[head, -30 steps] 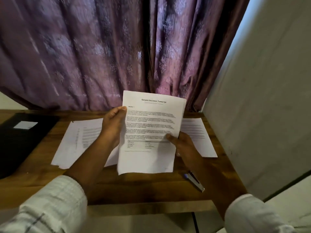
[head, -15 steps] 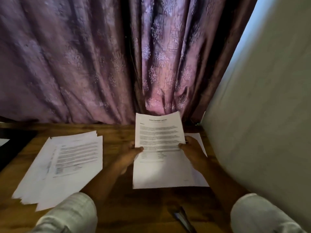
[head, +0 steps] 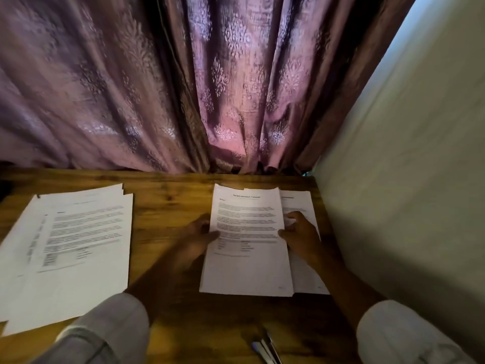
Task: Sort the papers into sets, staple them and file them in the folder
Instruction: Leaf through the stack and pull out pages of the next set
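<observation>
We are recording the hands apart, one at each side of the white printed paper sheet (head: pixel 248 248). The left hand (head: pixel 199 237) is pinching its left edge and the right hand (head: pixel 299 237) is gripping its right edge. The sheet is lying over a white paper pile (head: pixel 301 203) at the right end of the brown wooden worktop (head: pixel 168 190). We are judging it light, limp and easily creased, so mid-edge holds are suiting it.

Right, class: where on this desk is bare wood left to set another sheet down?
The table is bare between the left pile and the top sheet, beyond the left hand; also at the near edge by a pen-like object. Crowded on the right: the lower sheet runs almost to the wall, under the right hand.
</observation>
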